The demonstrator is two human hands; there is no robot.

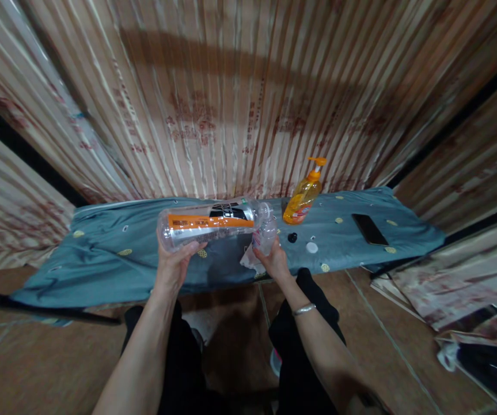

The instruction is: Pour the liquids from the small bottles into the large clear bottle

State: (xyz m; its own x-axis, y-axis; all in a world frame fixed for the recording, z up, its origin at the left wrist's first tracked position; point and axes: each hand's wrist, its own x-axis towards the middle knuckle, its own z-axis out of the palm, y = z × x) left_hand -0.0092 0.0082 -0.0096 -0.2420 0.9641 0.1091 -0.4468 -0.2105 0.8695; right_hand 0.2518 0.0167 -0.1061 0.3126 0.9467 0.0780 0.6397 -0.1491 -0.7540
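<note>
My left hand (174,266) is closed round the base end of a large clear plastic bottle (207,223) with an orange and black label, held on its side above the table. The bottle's mouth points right, at the top of a small clear bottle (265,231). My right hand (275,260) grips that small bottle from below and holds it upright. A crumpled white tissue (248,260) lies under my right hand on the blue-grey cloth (101,248) that covers the low table.
An orange pump bottle (303,196) stands at the back of the table. A small black cap (292,237) and a white cap (311,247) lie near it. A black phone (370,229) rests to the right. Striped curtains hang behind; bags lie on the floor at right.
</note>
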